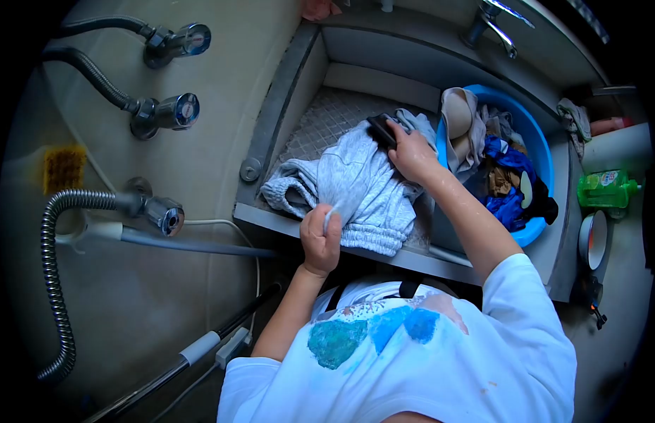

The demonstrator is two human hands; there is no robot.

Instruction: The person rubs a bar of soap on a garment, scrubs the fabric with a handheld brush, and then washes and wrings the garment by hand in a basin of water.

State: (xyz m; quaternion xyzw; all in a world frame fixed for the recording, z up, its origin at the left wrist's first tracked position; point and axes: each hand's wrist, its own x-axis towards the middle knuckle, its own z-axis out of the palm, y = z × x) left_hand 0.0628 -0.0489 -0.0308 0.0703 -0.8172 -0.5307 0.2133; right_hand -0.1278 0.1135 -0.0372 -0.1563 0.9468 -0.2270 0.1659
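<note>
Light grey sweatpants [362,187] with a gathered elastic band lie bunched in the washing sink [447,262], over its ridged washboard floor [334,116]. My left hand [320,238] is closed on a pinched fold of the cloth near the front rim. At the far side of the garment, my right hand [414,154] grips a dark oblong block that looks like a scrub brush [381,132], resting against the fabric. Its underside is hidden. To the right of that hand stands a blue basin [542,151] filled with clothes, among them a beige bra [460,123] and blue cloth [507,208].
A chrome tap [493,25] rises behind the sink. Valves [169,111] and a metal hose [49,275] project from the left wall. On the right are a green detergent bottle [606,189] and a white bowl [593,240]. A pole [165,377] leans at lower left.
</note>
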